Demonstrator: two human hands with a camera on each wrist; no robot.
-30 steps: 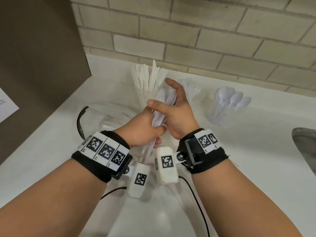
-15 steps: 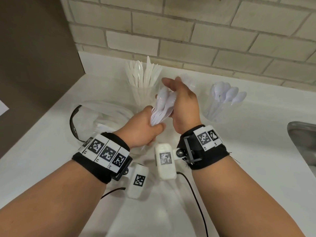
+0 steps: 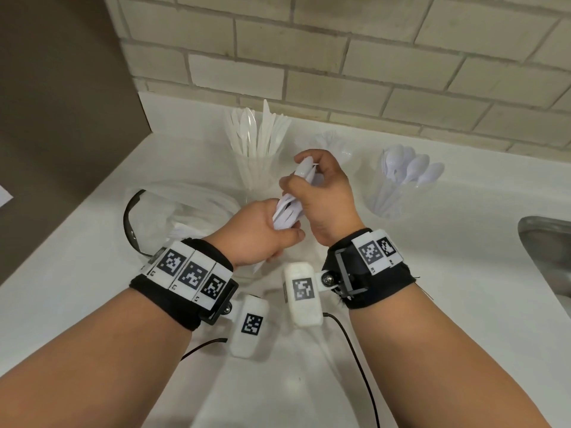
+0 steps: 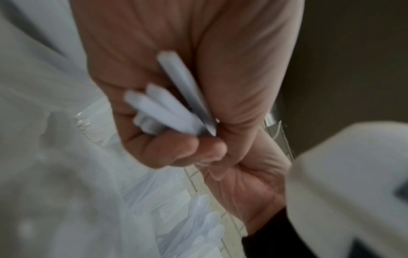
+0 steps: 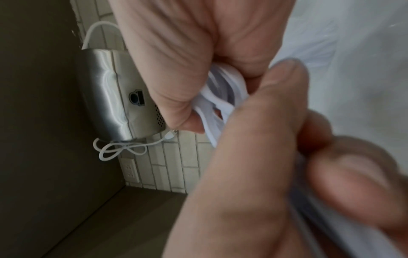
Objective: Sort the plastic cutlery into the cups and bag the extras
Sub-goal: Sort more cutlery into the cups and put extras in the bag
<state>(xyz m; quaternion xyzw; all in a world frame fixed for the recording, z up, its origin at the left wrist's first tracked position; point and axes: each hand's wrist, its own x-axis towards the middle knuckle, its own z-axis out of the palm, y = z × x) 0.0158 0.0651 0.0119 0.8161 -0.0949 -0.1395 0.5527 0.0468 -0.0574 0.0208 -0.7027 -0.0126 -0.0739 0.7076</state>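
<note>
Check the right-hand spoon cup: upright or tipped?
Upright. The spoon cup stands on the counter, spoon bowls fanned above its rim, handles down inside.

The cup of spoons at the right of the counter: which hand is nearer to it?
Right. The right hand is just left of the cup of spoons; the left hand sits farther left.

- A white bench [image 3: 92, 273] is seen.
- A knife cup [image 3: 258, 168], a fork cup [image 3: 340, 149], a spoon cup [image 3: 392, 193] and a bag [image 3: 185, 208] are carried on it.
</note>
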